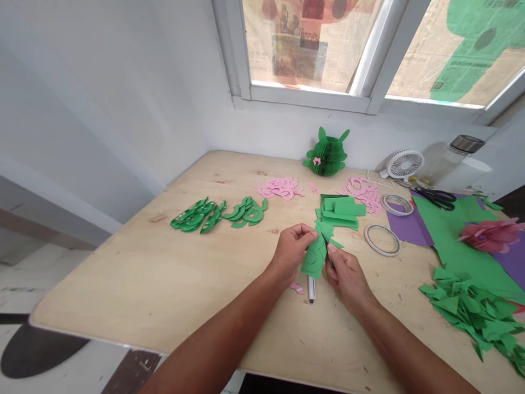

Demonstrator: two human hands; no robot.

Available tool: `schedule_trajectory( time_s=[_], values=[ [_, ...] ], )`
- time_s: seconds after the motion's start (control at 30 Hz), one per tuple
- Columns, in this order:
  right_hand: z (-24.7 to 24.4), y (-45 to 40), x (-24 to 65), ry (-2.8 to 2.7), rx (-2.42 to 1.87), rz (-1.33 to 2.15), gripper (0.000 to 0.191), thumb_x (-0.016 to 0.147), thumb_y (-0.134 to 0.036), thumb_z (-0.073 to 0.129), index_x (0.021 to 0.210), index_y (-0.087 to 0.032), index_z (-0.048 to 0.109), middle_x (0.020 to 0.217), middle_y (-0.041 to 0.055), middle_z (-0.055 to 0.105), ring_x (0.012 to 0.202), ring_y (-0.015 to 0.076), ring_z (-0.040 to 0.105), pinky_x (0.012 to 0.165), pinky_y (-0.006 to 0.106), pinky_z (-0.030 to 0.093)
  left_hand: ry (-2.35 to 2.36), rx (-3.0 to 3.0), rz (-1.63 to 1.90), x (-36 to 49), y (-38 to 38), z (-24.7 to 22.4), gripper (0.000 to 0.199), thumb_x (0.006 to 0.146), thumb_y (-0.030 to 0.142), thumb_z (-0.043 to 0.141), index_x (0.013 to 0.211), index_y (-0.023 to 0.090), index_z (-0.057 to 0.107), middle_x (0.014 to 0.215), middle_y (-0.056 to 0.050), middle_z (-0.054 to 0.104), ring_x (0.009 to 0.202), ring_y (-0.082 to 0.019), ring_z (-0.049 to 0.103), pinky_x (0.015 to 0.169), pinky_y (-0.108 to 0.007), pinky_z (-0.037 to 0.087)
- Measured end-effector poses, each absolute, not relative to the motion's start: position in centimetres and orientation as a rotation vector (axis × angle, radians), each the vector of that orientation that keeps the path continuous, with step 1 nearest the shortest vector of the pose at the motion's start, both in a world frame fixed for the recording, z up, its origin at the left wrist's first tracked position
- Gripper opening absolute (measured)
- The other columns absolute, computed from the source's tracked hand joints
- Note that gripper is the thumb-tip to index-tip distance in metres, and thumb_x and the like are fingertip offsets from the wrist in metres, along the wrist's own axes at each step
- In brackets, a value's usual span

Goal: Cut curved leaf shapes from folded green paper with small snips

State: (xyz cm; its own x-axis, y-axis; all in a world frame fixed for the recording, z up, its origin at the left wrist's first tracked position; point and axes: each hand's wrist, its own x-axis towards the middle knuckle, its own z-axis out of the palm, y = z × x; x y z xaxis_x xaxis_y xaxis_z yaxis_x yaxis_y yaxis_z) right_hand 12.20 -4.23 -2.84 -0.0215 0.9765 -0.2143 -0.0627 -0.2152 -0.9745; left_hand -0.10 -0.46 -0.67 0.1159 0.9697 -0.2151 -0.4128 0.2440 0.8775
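Note:
My left hand (292,246) pinches the edge of a green paper piece (315,257) that has curved outlines drawn on it. In my right hand (346,272) is a pair of scissors (329,257), its dark blades at the paper's right edge; the fingers mostly hide its handles. Below the paper a white pen (311,290) lies on the table, with a small pink paper scrap (297,288) beside it. Just beyond my hands is a stack of folded green paper (339,210).
Cut green shapes (199,214) and curved green pieces (248,212) lie to the left. Pink cutouts (281,187) and a green paper figure (326,156) are farther back. Tape rolls (382,241), a small fan (405,164), black scissors (437,198) and green scraps (471,306) occupy the right.

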Motion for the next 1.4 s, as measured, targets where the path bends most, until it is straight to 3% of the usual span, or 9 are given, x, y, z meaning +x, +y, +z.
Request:
schedule_trajectory(
  time_s=[1.4],
  values=[
    [-2.89, -4.12, 12.28, -1.114, -1.323, 1.351, 0.049, 0.078, -0.060, 0.052, 0.053, -0.021, 0.038, 0.041, -0.0080, 0.027, 0.037, 0.0071, 0.021, 0.036, 0.023, 0.016, 0.949, 0.763, 1.161, -0.17, -0.46, -0.52, 0.022, 0.058, 0.031, 0.070, 0.059, 0.015, 0.055, 0.054, 0.002, 0.051, 0.050, -0.008, 0.044, 0.051, -0.022, 0.036]
  ],
)
